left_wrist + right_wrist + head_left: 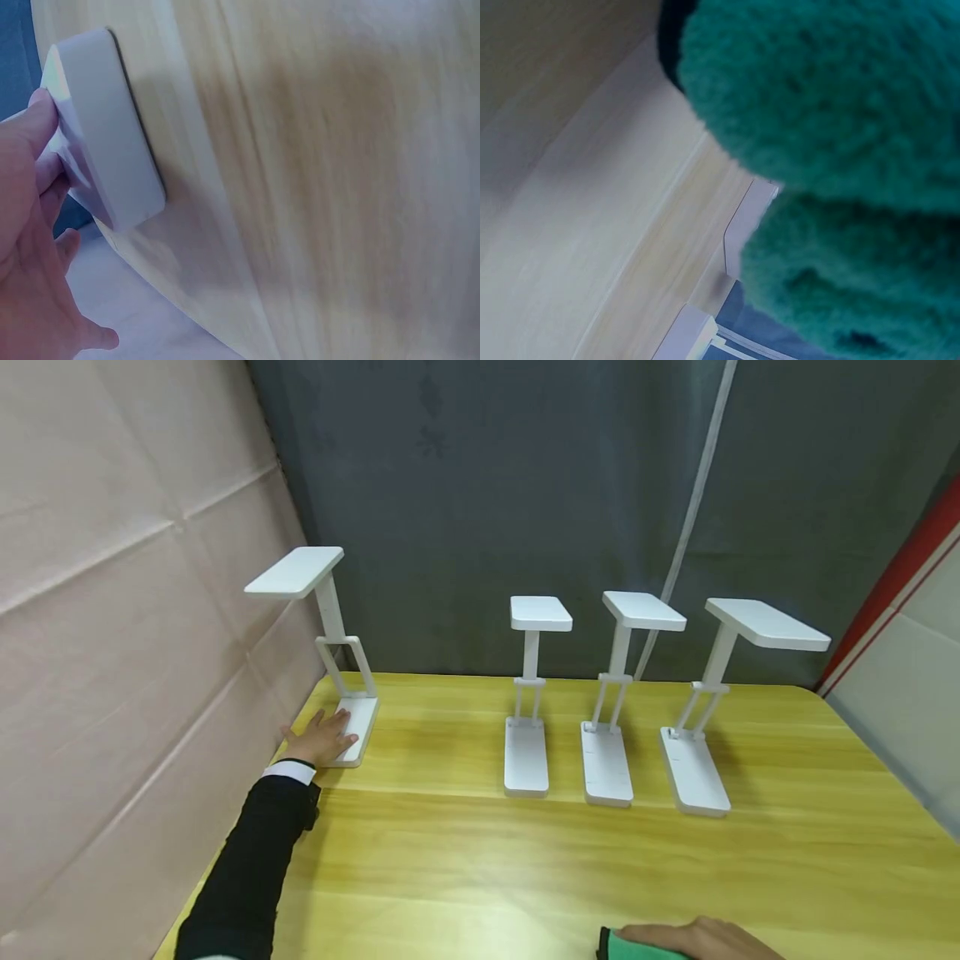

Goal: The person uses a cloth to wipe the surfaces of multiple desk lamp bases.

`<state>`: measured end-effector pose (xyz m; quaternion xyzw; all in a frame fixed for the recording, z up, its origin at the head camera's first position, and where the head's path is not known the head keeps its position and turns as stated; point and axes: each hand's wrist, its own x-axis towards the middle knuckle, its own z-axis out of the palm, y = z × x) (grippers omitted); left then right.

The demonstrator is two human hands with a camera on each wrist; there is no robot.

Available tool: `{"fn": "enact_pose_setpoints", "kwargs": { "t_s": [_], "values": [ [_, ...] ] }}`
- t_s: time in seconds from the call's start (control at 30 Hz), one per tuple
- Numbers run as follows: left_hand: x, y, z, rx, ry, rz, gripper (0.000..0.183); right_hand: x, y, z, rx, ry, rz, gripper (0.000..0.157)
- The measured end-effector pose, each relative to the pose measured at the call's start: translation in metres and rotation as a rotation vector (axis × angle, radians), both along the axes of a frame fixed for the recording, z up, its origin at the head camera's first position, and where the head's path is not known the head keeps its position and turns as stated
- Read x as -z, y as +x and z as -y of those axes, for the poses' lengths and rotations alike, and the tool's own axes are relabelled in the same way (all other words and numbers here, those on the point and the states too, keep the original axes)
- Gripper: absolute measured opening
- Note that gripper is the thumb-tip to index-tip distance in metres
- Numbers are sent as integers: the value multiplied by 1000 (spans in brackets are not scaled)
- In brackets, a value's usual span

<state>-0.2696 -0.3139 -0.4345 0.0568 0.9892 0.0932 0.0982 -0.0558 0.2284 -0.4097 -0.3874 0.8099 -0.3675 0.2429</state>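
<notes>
At the table's far left stands a white folding desk lamp [330,602], its head raised on a jointed arm. My left hand [318,741] lies with spread fingers on that lamp's flat base [362,727]. In the left wrist view, fingertips touch the top of the base [112,127], which stands close to the table edge. Low in the head view, my right hand [705,937] holds a green cloth [637,948] with a black edge. The cloth's fluffy folds [825,97] fill much of the right wrist view and hide the fingers there.
Three more white desk lamps, a left one [525,756], a middle one [606,764] and a right one [696,772], stand in a row on the wooden table [435,860]. A dark curtain [465,485] hangs behind; a pale sheet [135,652] borders the left side.
</notes>
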Motion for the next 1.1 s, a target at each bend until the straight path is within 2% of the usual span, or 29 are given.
{"fn": "enact_pose_setpoints", "kwargs": {
  "t_s": [0.13, 0.23, 0.4, 0.53, 0.8, 0.87, 1.0, 1.1],
  "values": [
    [0, 4, 1, 2, -19, -35, 59, -2, 1, 2, -2, -13, 61, 41],
    [2, 13, -1, 22, -30, -82, 58, -3, 1, 5, 2, -15, 76, 40],
    [8, 37, -5, 66, -43, -177, 57, -5, 2, 9, 2, -16, 87, 38],
    [13, 63, -16, 103, -38, -237, 57, -3, 3, 9, -12, -8, 89, 40],
    [16, 121, -55, 221, -34, -419, 57, 0, 3, 10, -14, 14, 85, 41],
    [16, 134, -67, 255, -28, -458, 58, 1, 4, 10, -20, 2, 55, 42],
    [16, 153, -95, 351, -23, -542, 60, 2, 7, 8, -24, -30, -9, 45],
    [16, 163, -117, 428, -80, -589, 62, 3, 10, 6, -21, -46, -34, 46]
  ]
}}
